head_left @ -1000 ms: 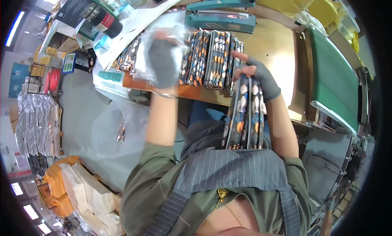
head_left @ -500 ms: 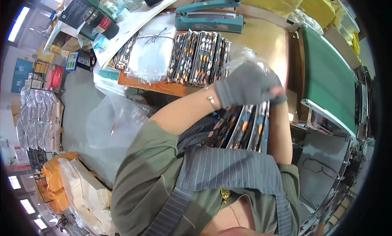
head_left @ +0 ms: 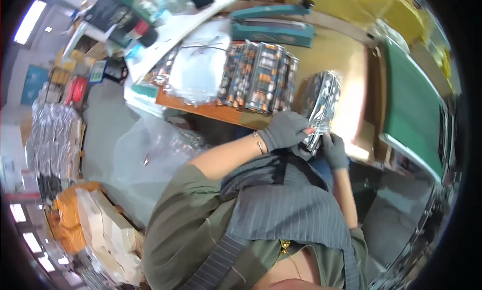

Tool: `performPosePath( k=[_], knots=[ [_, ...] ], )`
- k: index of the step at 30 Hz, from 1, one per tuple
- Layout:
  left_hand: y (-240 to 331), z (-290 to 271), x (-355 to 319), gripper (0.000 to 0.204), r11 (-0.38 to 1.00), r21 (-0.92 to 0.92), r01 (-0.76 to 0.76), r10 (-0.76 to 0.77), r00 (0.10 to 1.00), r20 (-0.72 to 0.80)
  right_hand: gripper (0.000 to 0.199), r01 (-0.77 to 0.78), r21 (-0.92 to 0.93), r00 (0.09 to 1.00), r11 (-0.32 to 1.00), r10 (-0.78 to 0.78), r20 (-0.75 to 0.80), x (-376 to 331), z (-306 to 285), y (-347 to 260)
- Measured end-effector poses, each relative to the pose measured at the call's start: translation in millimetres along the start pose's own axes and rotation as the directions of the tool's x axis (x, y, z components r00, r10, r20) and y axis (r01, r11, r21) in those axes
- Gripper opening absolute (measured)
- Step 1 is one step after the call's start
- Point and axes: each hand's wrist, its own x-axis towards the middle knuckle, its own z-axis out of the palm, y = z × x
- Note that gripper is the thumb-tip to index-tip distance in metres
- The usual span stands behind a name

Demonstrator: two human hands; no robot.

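Note:
A clear plastic bag [head_left: 325, 91] with a stack of black patterned strips inside lies on the table, its near end at the table's front edge. My left hand [head_left: 285, 131], in a grey glove with bare fingertips, pinches the left side of that near end. Opposite it, my right hand [head_left: 335, 151], gloved the same way, grips the right side. Left of the bag stands a row of similar patterned strips [head_left: 261, 74]. Beside the row lies a tied bundle of clear bags [head_left: 197, 64].
A teal heat sealer [head_left: 273, 33] stands behind the row. At the right is a green board [head_left: 411, 109] with a pale edge. A white shelf [head_left: 175, 34] carries a dark flask and jars at the back left. Loose clear plastic [head_left: 145, 149] hangs left of my arm.
The patterned strips have gone from upright against my apron to lying on the table inside the clear bag. My hands have moved lower and apart, to the bag's near end.

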Motion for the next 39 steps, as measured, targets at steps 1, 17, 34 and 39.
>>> performPosePath(
  k=[1,17,34,39],
  knots=[
    [-17.7,-16.2,4.4,0.026,0.994,0.105,0.033,-0.034,0.999,0.004,0.035,0.055,-0.139,0.99,0.989,-0.072,-0.121,-6.8,-10.8,-13.1],
    [-284.7,-224.2,-83.5,0.009,0.09,0.818,0.568,-0.454,0.754,-0.474,0.031,0.064,0.241,0.919,0.968,0.037,-0.393,-5.2,-51.0,-29.6],
    [-159.2,-84.2,-9.5,0.097,0.669,0.156,0.727,-0.719,0.686,-0.111,0.097,-0.033,-0.189,0.963,0.981,-0.02,-0.271,154.1,104.7,-99.7],
    [-161.1,-44.0,18.7,0.094,0.61,-0.063,0.79,-0.777,0.582,-0.24,0.09,-0.003,-0.33,0.87,0.944,-0.161,-0.467,173.6,149.1,-114.3]
  ],
)
